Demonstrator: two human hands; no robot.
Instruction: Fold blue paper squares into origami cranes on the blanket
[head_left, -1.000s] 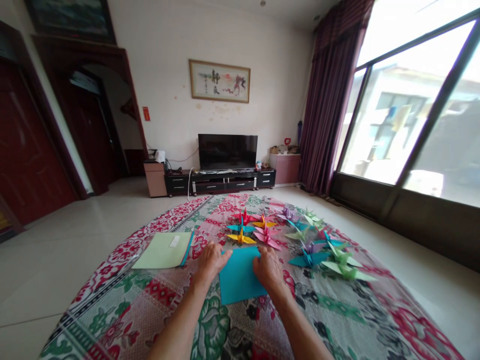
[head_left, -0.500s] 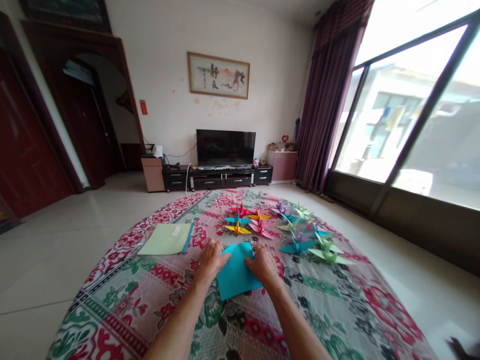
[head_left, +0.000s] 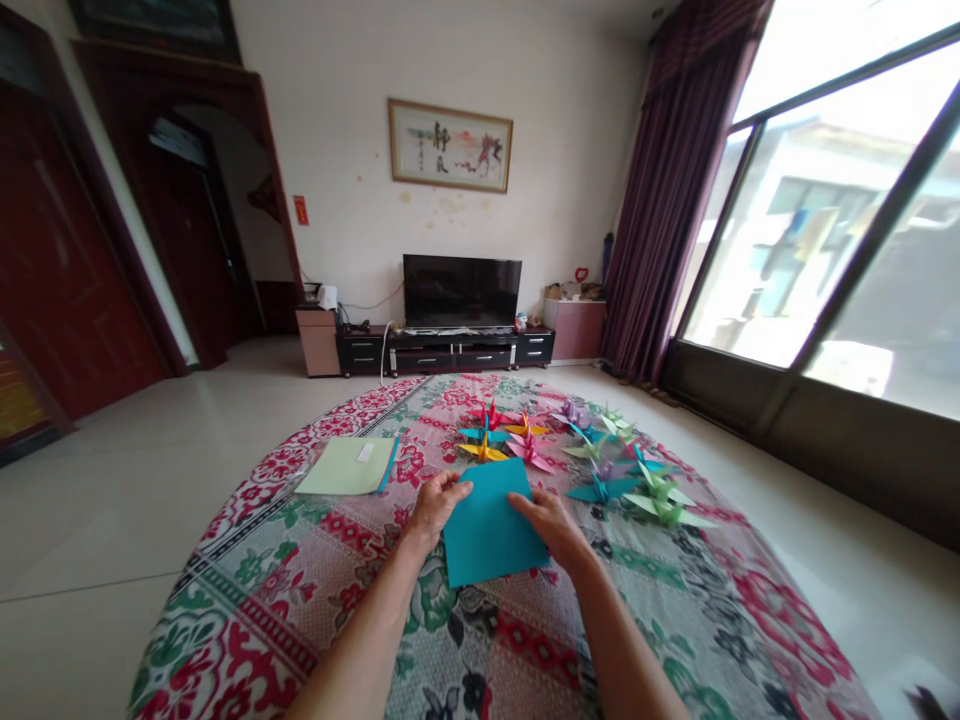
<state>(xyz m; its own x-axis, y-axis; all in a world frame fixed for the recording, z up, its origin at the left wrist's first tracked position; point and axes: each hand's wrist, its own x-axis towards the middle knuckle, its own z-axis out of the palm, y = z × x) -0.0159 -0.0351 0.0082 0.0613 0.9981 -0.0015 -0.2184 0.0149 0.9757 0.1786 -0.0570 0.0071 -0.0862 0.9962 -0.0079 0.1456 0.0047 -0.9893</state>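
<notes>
A square sheet of blue paper (head_left: 491,530) is held between my two hands, just above the patterned tablecloth. My left hand (head_left: 439,510) grips its left edge, thumb on top and fingers underneath. At the right edge my right hand (head_left: 551,525) pinches the sheet the same way, its fingers mostly hidden below the paper. Beyond the sheet stand folded paper cranes, among them a yellow crane (head_left: 484,450), a pink crane (head_left: 529,444), a blue crane (head_left: 602,487) and a green crane (head_left: 666,503).
To the left lies a stack of pale green paper (head_left: 345,468), a blue edge showing beneath and a small white piece (head_left: 364,453) on top. The floral tablecloth (head_left: 300,610) covers a rounded table. A television (head_left: 462,292) stands on a low cabinet across the room.
The blue paper has been lifted and tilted up, so more of its face shows flat between my hands. The view has shifted slightly left.
</notes>
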